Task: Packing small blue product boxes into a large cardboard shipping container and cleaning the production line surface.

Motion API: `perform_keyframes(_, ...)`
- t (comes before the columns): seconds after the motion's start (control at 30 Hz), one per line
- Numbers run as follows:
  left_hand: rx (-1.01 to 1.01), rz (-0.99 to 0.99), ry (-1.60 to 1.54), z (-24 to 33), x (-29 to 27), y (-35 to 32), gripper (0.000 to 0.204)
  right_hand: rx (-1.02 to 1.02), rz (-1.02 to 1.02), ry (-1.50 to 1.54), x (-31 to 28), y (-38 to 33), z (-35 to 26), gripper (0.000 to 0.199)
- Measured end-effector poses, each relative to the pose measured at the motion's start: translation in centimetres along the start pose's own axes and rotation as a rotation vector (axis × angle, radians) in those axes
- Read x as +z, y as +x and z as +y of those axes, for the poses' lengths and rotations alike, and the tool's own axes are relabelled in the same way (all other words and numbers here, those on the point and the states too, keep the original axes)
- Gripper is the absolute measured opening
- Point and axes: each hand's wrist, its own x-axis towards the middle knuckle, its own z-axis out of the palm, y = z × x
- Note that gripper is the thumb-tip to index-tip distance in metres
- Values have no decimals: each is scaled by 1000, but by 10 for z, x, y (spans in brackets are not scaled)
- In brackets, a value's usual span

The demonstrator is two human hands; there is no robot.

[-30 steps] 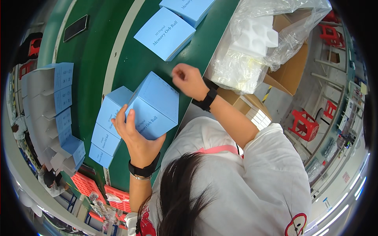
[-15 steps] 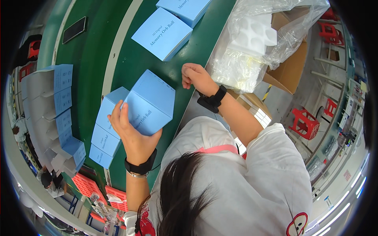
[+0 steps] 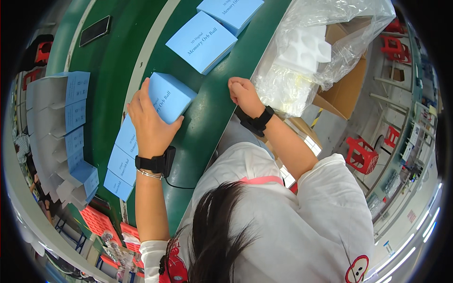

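My left hand (image 3: 150, 122) is wrapped round a blue cardboard box (image 3: 171, 96), with the fingers along its left side and the thumb at its near edge. The box stands at the far end of a row of matching blue boxes (image 3: 121, 165) on the green table (image 3: 200, 129). My right hand (image 3: 246, 96) is curled into a loose fist by the table's right edge, with nothing visible in it. Beyond the held box, two more closed blue boxes, one nearer (image 3: 202, 42) and one farther (image 3: 231, 13), sit side by side.
Open, unfilled blue-and-white cartons (image 3: 59, 137) stand stacked on the left. A phone (image 3: 95, 31) lies at the far left. Right of the table, a brown carton (image 3: 347, 89) holds white foam trays (image 3: 302, 49) in clear plastic. Red baskets (image 3: 101, 221) are at lower left.
My left hand has moved the blue box away from me and down to the far end of the row, turning it. My right hand has shifted slightly right, still curled.
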Motion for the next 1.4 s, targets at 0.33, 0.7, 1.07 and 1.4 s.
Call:
perform_keyframes(0.33,-247,-3,153,-3,-15,-26,123,-531,253,-749,26,3,-10,18)
perform_keyframes(0.7,-555,252,139,-43,-26,-142,127,-976,-344,-1117,112,7,-120,65)
perform_keyframes(1.07,-476,134,320,-165,-96,-246,132,-923,-625,-1845,182,23,-107,125)
perform_keyframes(1.4,-213,137,214,-176,-81,-212,121,-791,-668,-1852,189,31,-114,125)
